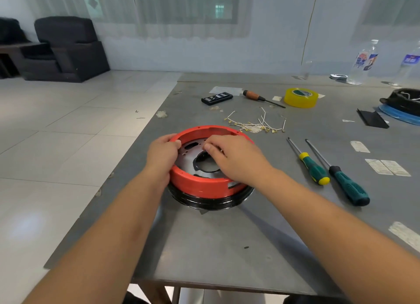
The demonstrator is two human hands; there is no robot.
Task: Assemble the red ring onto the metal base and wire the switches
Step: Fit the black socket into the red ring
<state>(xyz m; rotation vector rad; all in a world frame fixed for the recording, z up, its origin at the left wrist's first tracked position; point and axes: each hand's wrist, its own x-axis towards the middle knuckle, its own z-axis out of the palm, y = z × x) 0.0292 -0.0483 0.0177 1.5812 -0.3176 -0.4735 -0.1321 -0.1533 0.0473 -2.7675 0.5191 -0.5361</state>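
Note:
The red ring (204, 186) sits on a round black rim at the middle of the grey table, with the perforated metal base plate (189, 158) showing inside it. My left hand (161, 157) grips the ring's left wall, thumb over the top edge. My right hand (234, 159) reaches over the ring's right side, fingers curled down toward the plate; whether they pinch anything is hidden. A bundle of short white wires with brass terminals (256, 124) lies just behind the ring.
Two green-handled screwdrivers (314, 167) (350, 185) lie to the right. Further back are a wooden-handled screwdriver (261, 98), a black bit case (217, 98) and a yellow tape roll (300, 97). Bottles stand at the far right. The table's left edge runs close to the ring.

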